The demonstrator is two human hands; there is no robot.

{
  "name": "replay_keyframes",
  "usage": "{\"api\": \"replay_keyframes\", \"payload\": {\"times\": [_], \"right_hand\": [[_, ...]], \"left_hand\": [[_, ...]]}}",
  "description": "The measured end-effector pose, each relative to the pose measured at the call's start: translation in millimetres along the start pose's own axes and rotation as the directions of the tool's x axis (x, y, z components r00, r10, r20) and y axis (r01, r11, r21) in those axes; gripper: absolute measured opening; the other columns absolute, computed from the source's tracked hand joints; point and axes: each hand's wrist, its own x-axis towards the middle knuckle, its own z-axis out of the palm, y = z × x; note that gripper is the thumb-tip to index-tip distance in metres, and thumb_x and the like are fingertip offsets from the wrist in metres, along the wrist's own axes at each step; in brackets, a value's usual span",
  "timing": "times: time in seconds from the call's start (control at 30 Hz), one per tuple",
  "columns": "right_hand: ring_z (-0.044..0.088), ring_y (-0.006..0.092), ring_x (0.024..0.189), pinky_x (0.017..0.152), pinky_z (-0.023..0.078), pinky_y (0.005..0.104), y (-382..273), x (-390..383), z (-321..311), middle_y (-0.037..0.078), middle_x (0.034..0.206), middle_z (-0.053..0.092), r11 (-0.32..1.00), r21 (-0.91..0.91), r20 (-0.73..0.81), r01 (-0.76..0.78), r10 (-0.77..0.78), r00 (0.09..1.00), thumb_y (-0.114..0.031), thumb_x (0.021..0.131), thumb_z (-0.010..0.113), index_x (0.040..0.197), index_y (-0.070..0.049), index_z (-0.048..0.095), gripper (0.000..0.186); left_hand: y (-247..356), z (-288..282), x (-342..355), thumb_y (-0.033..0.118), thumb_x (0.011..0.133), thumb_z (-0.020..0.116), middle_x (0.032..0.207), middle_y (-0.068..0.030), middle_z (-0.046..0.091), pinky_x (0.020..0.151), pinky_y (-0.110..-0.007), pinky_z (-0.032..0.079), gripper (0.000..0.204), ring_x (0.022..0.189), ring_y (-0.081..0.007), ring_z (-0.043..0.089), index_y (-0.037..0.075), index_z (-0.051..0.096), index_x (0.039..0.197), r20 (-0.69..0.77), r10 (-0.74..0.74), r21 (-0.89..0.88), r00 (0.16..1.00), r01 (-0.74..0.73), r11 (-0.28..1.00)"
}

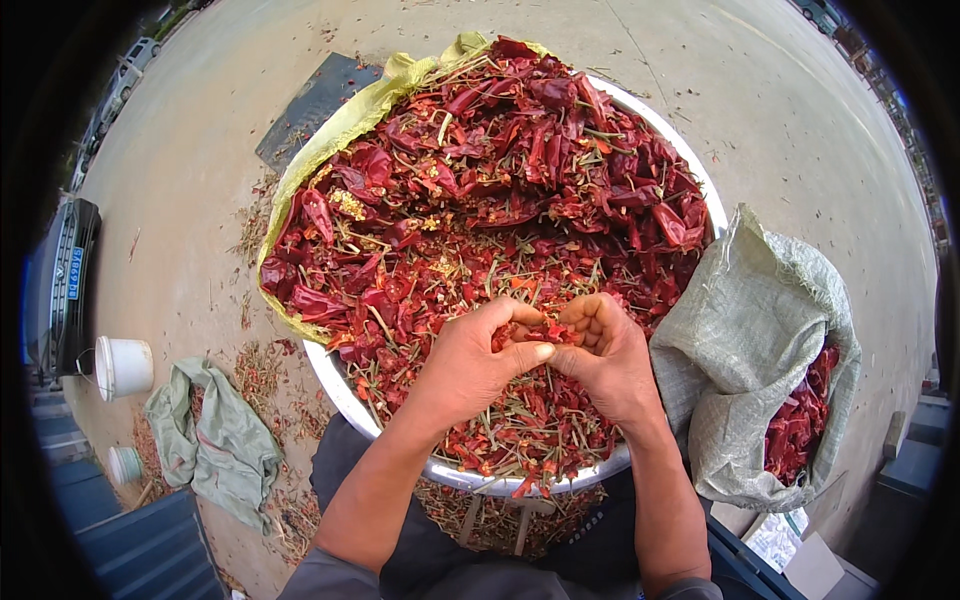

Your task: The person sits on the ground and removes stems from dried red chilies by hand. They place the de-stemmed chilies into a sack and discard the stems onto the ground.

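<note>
— Forearms come in from six o'clock and meet over the near rim of the metal basin (345,398). What are the hands doing?

— Left hand (470,360) and right hand (605,355) are pressed close together, fingers (530,352) curled shut around one dried red chili (545,332), pinched between both sets of fingertips just above the heap.

— And under them?

— Near part of the basin, from about five to seven o'clock, is mostly loose green stems and broken bits (520,420) with yellow seeds. I would judge that as worked-over material, so a fair amount looks handled already.

— What is left?

— Plenty. Toward twelve o'clock the pile of whole chilies (520,130) rises high and dark red, apparently untouched. A yellow-green sack (345,125) lines the basin's edge from nine round to eleven o'clock.

— Anything beside it?

— At three o'clock a grey woven sack (750,320) stands open, touching the basin, with more red chilies (800,420) showing in its mouth at four o'clock. Whether those are finished or waiting, I cannot tell.

— Farther out?

— At eight o'clock a green cloth (215,440) lies on the concrete ground (180,180), with a white bucket (125,367) at nine o'clock beyond it, and scattered chili scraps between cloth and basin.
</note>
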Motion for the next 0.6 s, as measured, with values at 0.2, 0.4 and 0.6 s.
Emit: {"api": "replay_keyframes", "payload": {"times": [0.2, 0.4, 0.6], "right_hand": [[0.057, 0.0052, 0.077, 0.068, 0.049, 0.02, -5.1, -6.7, -3.0, -0.001, 0.088, 0.062, 0.977, 0.207, 0.072, -0.049, 0.035, 0.997, -0.003, 0.085, 0.076, 0.104, -0.003, 0.06, 0.025], [0.057, 0.0092, 0.067, 0.061, 0.048, 0.0257, 6.8, -2.6, -7.5, 0.003, 0.079, 0.063, 0.812, -0.532, -0.163, 0.239, -0.375, 0.913, -0.01, 0.092, 0.069, 0.104, 0.0, 0.066, 0.015], [0.066, 0.0328, 0.069, 0.062, 0.052, 0.0425, 12.8, 5.0, 4.4, 0.016, 0.078, 0.067, 0.623, -0.74, -0.067, 0.251, -0.44, 0.895, -0.014, 0.09, 0.067, 0.097, -0.002, 0.068, 0.014]], "left_hand": [[-5.7, -0.2, -1.6, 0.008, 0.096, 0.061, 0.085, -0.0008, 0.061, 0.056, -0.022, 0.044, 0.013, 0.068, -0.0055, 0.054, 0.001, 0.064, 0.107, -0.01, -0.087, -0.252, 0.996, 0.082, 0.964], [1.3, -2.1, -0.5, 0.009, 0.1, 0.056, 0.082, 0.0003, 0.056, 0.054, -0.021, 0.042, 0.011, 0.068, -0.006, 0.051, 0.004, 0.061, 0.109, 0.035, -0.217, -0.49, 0.976, 0.206, 0.847], [-8.3, -8.0, 3.9, 0.012, 0.103, 0.052, 0.096, -0.0087, 0.063, 0.064, -0.025, 0.047, 0.013, 0.079, -0.0135, 0.058, 0.004, 0.059, 0.11, 0.093, 0.015, -0.871, 0.996, 0.074, 0.485]]}}
